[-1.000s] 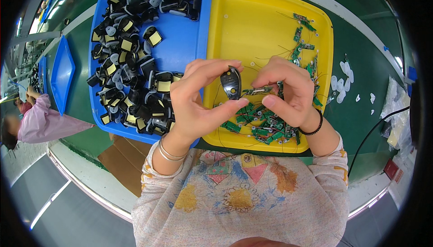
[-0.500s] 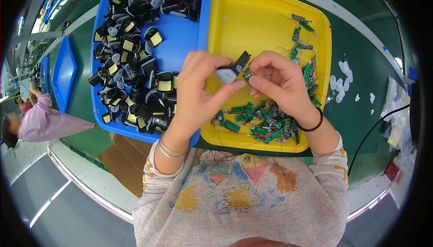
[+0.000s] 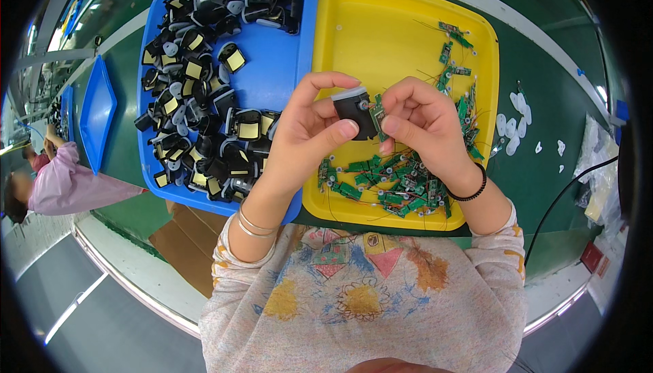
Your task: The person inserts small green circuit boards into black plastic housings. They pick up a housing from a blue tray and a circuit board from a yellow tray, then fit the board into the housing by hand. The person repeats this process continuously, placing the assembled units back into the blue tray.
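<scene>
Between thumb and fingers, my left hand grips a black plastic housing with a grey rim along its upper end. Its black face is turned up. My right hand pinches a small green circuit board right against the housing's right side; whether the two are joined I cannot tell. Both hands are above the yellow tray, where several more green boards with thin wires lie in a heap. The blue tray on the left holds many similar black housings, a number bearing pale yellow pads.
White oval pieces and small white scraps lie on the green table right of the yellow tray. Farther right are a black cable and clear plastic bags. At far left, a person in pink works near another blue tray.
My left hand has turned the housing, so its black face shows now instead of the grey one. The green board in my right hand has come upright beside it.
</scene>
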`<state>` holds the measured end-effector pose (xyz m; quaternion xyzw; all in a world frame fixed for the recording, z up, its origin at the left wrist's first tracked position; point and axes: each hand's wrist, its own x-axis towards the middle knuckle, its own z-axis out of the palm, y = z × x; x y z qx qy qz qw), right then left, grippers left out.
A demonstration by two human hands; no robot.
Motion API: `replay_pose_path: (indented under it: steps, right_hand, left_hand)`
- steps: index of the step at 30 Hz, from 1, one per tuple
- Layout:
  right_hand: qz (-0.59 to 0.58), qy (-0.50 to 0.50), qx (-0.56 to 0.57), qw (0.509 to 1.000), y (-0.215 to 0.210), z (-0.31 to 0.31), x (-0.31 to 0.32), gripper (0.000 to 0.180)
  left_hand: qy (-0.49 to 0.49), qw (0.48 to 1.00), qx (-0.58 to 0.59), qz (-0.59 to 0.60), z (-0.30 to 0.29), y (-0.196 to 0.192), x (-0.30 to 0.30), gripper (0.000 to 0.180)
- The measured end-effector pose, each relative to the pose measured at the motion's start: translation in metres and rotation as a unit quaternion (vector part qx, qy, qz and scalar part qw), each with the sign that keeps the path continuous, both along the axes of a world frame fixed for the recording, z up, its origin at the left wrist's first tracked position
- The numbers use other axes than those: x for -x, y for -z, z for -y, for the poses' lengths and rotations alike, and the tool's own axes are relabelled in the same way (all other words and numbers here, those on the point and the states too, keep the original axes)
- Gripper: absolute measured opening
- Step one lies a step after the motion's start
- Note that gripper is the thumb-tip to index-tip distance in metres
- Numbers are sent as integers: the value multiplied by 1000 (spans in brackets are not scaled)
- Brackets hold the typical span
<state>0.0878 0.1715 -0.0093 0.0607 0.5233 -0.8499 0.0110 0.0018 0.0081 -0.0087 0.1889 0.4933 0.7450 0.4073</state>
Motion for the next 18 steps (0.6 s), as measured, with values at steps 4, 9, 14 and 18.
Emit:
replay_pose_path:
  steps: [4,9,14,18]
  right_hand:
    - [4,15,26,1000,0,1,1,12]
    - [2,27,44,999,1,2,1,12]
    - [-1,18,35,999,1,2,2,12]
    - [-6,19,38,999,3,3,1,12]
  left_hand:
    - [-20,1000,3,-10,-3,1,-4,38]
    - [-53,997,35,-51,-6,-1,-8,39]
    - [-83,991,44,-93,-6,2,-9,40]
    - [-76,993,39,-84,-7,4,-11,40]
